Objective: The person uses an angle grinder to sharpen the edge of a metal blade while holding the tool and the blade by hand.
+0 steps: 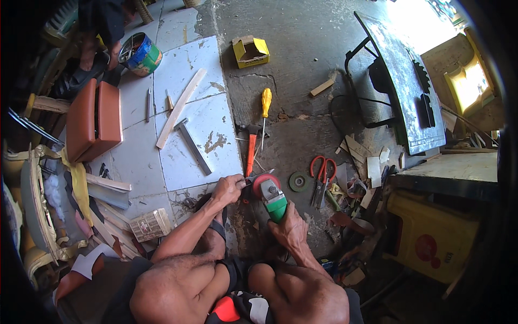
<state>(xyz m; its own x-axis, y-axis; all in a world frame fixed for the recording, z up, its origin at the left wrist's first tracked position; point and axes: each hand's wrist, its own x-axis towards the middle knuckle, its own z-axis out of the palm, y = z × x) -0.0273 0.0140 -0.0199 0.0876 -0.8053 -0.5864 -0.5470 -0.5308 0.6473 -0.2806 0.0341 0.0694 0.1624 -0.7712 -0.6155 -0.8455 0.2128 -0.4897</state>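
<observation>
My right hand (288, 229) grips a green angle grinder (275, 206) whose red disc (258, 186) is turned toward my left side. My left hand (228, 189) pinches a thin metal piece (247, 179) at the disc's edge; its exact shape is hard to make out. Just beyond lie an orange-handled hammer (251, 151) and a yellow screwdriver (265, 103). To the right of the grinder are a dark green disc (299, 181) and red-handled scissors (324, 173). A metal bar tool (194, 147) and a curved wood strip (181, 108) lie on the white tiles (210, 119).
A table saw (402, 81) stands at right, above wood offcuts (372, 170) and a yellow plastic piece (431, 232). An open yellow box (250, 51), paint bucket (140, 54) and brown cushions (94, 121) sit farther back. Another person's feet (86, 59) show at top left. Chair frames (40, 205) crowd the left.
</observation>
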